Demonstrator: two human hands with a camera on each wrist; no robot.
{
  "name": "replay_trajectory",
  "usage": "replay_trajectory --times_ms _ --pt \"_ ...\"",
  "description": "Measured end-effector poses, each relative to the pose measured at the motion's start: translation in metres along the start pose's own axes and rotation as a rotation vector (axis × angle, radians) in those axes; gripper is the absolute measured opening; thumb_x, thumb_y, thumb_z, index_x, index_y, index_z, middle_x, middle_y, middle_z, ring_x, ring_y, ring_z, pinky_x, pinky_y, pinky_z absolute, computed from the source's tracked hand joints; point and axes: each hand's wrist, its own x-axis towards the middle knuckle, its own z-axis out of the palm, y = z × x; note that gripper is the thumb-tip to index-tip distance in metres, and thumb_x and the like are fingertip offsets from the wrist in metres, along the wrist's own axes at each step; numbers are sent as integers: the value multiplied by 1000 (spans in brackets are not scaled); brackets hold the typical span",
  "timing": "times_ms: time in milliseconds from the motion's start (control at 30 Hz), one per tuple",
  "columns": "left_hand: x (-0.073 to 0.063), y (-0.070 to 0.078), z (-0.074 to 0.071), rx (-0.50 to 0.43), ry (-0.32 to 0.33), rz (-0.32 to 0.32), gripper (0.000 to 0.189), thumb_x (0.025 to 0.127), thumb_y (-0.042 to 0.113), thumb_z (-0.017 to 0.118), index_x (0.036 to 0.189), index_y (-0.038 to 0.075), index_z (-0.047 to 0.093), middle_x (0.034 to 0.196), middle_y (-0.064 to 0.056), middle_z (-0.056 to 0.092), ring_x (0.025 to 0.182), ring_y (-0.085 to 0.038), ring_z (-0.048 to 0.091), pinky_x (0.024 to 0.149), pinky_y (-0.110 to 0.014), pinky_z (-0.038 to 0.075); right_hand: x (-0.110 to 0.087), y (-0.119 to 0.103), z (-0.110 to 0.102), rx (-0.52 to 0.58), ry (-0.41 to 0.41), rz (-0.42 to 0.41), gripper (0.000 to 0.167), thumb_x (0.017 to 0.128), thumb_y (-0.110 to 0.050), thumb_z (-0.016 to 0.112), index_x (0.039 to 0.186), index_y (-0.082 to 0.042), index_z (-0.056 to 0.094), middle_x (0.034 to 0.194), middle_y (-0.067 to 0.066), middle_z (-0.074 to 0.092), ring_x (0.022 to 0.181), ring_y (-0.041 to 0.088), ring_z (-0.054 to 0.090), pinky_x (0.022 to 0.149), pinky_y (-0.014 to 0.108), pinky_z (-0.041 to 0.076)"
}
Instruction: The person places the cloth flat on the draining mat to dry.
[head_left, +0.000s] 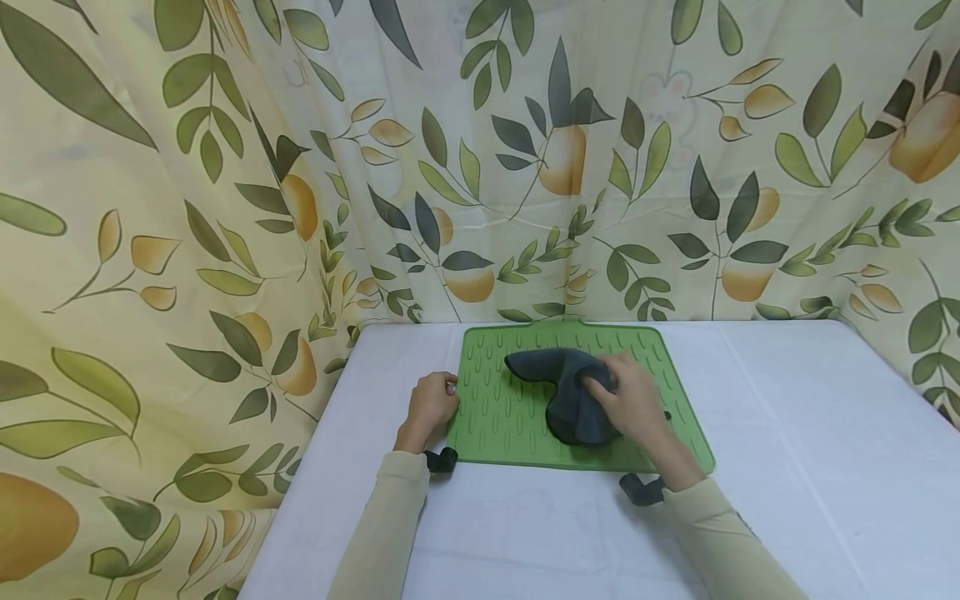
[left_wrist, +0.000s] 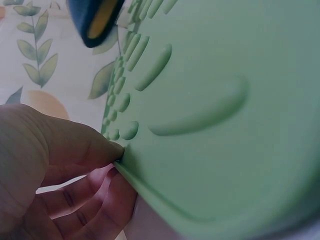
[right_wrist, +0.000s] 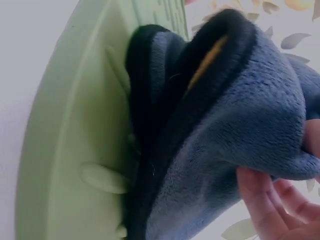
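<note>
Dark blue plush cloth point(head_left: 576, 412), black-edged, yellow showing inside a fold, lies bunched around the middle of the green ridged mat point(head_left: 487, 421). My right hand point(head_left: 632, 400) pinches it, thumb and fingers closed on the fabric. My left hand point(head_left: 433, 404) pinches the mat's left rim. Beneath, white table point(head_left: 525, 533); behind, leaf-and-fruit-print curtain point(head_left: 660, 83).

Mat point(head_left: 495, 417) on table point(head_left: 787, 425), at the far edge, left of centre; curtain point(head_left: 637, 192) behind. Cloth point(head_left: 576, 396) about mid-mat, one end toward the far left corner. The person's left hand point(head_left: 433, 402) at the mat's left edge, right hand point(head_left: 633, 396) at the cloth's right side.
</note>
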Motion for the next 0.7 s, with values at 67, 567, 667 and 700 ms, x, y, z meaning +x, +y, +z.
replay_trajectory --times_ms 67,567,667,700 --pt "0 0 0 0 0 -3 33 91 0 63 123 2 72 76 3 61 68 -15 54 64 -26 42 0 1 2 -12 -51 15 38 96 -16 72 128 3 65 112 24 62 98 39 63 81 54 52" --pt "-1 1 0 -11 -9 -2 36 90 -1 62 125 0 70 77 1 61 66 -14 53 62 -25 41 -6 4 9 -61 -356 25 45 101 -21 64 137 5 60 126 27 60 116 48 60 94 62 50" --pt "-1 1 -1 -1 -3 8 36 90 0 62 125 0 70 77 1 62 67 -14 53 62 -25 41 -6 3 11 -67 -398 24 43 102 -23 63 136 3 61 126 23 61 117 45 61 96 61 50" --pt "-1 1 -1 2 0 10 36 90 0 62 125 1 70 78 1 62 67 -14 54 62 -26 41 -6 4 11 -69 -410 19 42 102 -23 63 135 2 62 126 22 62 118 44 61 97 61 50"
